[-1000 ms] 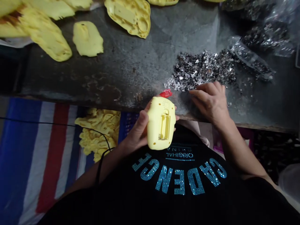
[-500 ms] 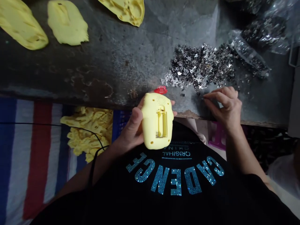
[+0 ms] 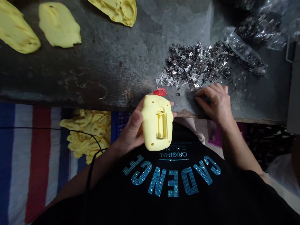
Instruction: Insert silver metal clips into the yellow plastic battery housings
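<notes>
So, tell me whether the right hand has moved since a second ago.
Yes. Judged against the pile of metal bits, the right hand now lies farther to the right.

Fingers of my left grip [image 3: 131, 129] mostly hidden behind the yellow casing [image 3: 150, 126]. My right grip [image 3: 217, 102]: anything pinched there too small to tell. Yellow shell [image 3: 17, 29], upper left, cut by frame edge; clear bags [image 3: 262, 26], upper right, likewise.
</notes>
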Available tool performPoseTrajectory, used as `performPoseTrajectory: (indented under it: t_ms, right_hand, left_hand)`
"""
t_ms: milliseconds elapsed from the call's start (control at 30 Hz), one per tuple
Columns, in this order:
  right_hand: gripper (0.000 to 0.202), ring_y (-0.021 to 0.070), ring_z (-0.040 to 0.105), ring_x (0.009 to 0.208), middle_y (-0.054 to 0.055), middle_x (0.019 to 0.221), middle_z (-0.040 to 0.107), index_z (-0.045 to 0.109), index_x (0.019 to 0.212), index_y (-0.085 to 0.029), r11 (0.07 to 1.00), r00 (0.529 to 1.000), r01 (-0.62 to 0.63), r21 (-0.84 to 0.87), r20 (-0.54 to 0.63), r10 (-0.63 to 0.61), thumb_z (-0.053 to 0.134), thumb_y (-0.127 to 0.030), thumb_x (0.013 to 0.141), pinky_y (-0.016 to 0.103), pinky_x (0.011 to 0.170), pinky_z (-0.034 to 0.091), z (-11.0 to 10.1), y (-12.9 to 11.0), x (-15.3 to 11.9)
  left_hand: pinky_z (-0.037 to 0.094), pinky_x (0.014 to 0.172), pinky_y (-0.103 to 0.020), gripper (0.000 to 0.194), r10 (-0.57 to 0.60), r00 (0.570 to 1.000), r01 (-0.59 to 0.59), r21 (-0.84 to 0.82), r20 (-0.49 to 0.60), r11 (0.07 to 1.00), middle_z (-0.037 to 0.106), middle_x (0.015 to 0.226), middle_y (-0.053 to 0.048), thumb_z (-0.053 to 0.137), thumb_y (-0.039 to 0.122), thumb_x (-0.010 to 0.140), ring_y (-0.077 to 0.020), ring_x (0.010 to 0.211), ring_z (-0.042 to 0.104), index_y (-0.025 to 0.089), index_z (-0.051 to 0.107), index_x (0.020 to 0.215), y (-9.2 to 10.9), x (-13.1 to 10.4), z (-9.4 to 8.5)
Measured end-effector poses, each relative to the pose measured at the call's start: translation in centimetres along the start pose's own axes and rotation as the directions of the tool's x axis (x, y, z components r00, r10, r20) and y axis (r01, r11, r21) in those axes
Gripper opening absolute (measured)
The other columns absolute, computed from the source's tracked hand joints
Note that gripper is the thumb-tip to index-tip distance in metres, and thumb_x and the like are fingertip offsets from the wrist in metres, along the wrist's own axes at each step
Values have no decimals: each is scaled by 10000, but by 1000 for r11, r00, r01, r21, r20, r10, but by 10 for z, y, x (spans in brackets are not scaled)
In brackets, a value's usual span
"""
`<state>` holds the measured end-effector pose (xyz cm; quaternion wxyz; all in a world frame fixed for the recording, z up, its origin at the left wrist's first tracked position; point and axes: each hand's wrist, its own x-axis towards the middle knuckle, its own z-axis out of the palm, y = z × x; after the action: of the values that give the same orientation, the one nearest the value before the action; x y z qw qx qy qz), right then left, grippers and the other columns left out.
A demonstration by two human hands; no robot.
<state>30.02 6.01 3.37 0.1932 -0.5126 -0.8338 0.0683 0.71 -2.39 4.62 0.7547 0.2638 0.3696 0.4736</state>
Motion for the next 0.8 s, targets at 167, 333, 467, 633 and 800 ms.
performPoseTrajectory:
  t_ms: [167,333,467,633,800]
  right_hand:
    - [176,286,669,973,28,989,812,786,1144,-307,999,999,-28,-27,-34,27,619,-361,1138,480,913,446,-5,11,-27]
    - [190,330,689,1108,53,1072,830,787,1238,-325,993,989,-97,-67,-116,89,636,-378,1136,538,983,482,-11,29,-38]
    - [147,346,662,1198,68,1227,817,792,1193,-349,992,988,-103,-77,-127,92,663,-386,1133,590,1042,481,-12,19,-29]
    - [141,333,656,1119,57,1074,765,781,1084,-318,998,998,-67,-8,-5,67,677,-406,1119,567,1004,499,0,6,-9]
    - [149,367,650,1121,101,1051,756,763,1015,-259,989,993,-120,-92,-14,119,708,-375,1091,556,964,469,0,20,6]
  left_hand:
    - [699,975,-435,1086,-6,1000,9,-75,27,997,840,1420,-172,857,911,816,-397,1227,838,254,596,1641,-9,3,-8]
    - [711,890,-385,1115,-16,999,17,-25,40,1000,821,1467,-190,785,942,859,-389,1234,841,249,549,1700,-13,3,-9]
    - [715,901,-387,1087,-9,999,10,-25,40,1000,789,1536,-186,800,926,860,-382,1207,847,245,590,1682,-14,5,-3]
    - [715,924,-365,1018,-16,999,17,-9,40,1000,770,1570,-169,771,911,902,-358,1220,845,258,614,1666,-11,4,1]
    - [729,886,-373,951,13,998,-16,37,59,999,770,1565,-176,667,919,970,-371,1221,850,240,632,1635,-10,3,0]
